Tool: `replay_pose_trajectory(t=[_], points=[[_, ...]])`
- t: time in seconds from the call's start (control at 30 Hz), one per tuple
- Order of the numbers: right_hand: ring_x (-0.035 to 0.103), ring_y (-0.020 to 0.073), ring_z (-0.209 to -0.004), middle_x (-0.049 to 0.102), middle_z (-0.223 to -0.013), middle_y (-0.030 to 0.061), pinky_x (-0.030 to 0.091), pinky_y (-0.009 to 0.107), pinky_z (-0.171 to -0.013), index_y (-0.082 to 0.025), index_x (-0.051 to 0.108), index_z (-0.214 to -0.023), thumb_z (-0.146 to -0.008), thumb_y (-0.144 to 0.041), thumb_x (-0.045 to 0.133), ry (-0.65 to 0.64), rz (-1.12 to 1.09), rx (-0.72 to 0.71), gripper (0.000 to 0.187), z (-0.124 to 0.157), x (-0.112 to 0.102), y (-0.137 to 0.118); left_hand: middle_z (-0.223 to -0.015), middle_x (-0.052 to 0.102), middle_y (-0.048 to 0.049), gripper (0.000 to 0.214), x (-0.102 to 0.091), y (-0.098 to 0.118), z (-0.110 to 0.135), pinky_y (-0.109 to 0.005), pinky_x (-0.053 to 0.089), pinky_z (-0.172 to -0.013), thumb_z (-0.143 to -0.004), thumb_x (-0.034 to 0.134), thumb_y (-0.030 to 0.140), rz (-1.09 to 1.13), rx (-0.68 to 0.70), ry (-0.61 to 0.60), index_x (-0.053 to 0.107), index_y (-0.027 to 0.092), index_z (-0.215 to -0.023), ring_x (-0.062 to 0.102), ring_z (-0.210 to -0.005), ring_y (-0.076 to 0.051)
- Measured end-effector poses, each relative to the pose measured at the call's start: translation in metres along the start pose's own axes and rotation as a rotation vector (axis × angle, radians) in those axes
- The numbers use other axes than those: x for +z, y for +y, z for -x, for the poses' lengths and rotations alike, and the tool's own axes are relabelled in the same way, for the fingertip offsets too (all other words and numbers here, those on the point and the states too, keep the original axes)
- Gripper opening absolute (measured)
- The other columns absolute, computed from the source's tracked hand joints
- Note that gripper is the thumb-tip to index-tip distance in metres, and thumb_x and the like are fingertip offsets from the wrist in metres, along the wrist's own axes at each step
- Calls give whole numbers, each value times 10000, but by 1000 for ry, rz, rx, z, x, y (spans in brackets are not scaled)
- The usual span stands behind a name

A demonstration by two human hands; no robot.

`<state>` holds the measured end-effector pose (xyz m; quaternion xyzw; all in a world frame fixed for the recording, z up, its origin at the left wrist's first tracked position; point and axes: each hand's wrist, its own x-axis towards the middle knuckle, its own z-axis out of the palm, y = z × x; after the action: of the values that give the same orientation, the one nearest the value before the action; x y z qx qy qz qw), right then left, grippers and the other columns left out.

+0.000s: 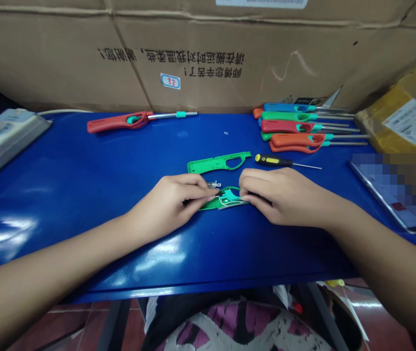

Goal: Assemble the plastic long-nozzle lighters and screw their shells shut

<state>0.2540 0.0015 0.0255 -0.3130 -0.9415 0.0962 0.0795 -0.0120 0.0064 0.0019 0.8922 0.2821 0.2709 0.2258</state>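
Observation:
Between my hands lies an opened green lighter half point(211, 203), with a teal trigger point(231, 196) and thin white wires showing inside. My left hand point(175, 200) has its fingers closed at a small black part point(219, 193) on the left of the trigger. The fingertips of my right hand point(277, 197) pinch the lighter's right end, which they partly cover. A small clear part with a metal tip point(214, 185) sits just behind my left fingers. Farther back rests the other green handle shell point(218, 163), its hollow inside facing up.
A yellow-and-black screwdriver point(274, 160) lies behind my right hand. Several long-nosed lighters point(295, 141) are stacked at the back right, and a red one point(116, 123) at the back left. A power strip point(10, 134), a phone point(387, 195) and cardboard boxes point(200, 29) border the blue table point(84, 180).

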Motion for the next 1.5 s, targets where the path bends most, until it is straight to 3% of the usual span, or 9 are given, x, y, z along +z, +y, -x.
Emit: replay_pose_trajectory(t=[0.4,0.73,1.2,1.5], points=[[541,167,-739,625,-915,56,370,290,-624,-179,587,-923,-999,-199,432,21,50,-25,174,0,-1,-1,-885,772,-43,114,2,0,-2,-220,551,-701,-926,700,246,-3,-89,109,798,196,-952,710,-764,-134],[537,160,-730,620,-909,45,363,290,-620,-181,579,-899,-995,-198,442,14,51,-4,169,0,0,1,-956,735,-66,168,1,2,1,-244,579,-790,-941,656,194,-88,15,30,777,158,-1051,711,-832,-141],[542,155,-718,626,-913,44,359,294,-604,-180,599,-909,-1014,-226,433,-2,61,0,202,1,-2,1,-928,720,-53,150,4,0,2,-217,561,-776,-971,614,161,-157,102,27,761,132,-966,703,-826,-130],[579,151,-725,672,-966,38,353,306,-608,-186,650,-910,-1013,-224,460,-22,83,-22,220,3,0,1,-913,713,-99,243,3,7,2,-322,579,-738,-1012,538,212,-393,180,-28,755,103,-994,678,-815,-200]])
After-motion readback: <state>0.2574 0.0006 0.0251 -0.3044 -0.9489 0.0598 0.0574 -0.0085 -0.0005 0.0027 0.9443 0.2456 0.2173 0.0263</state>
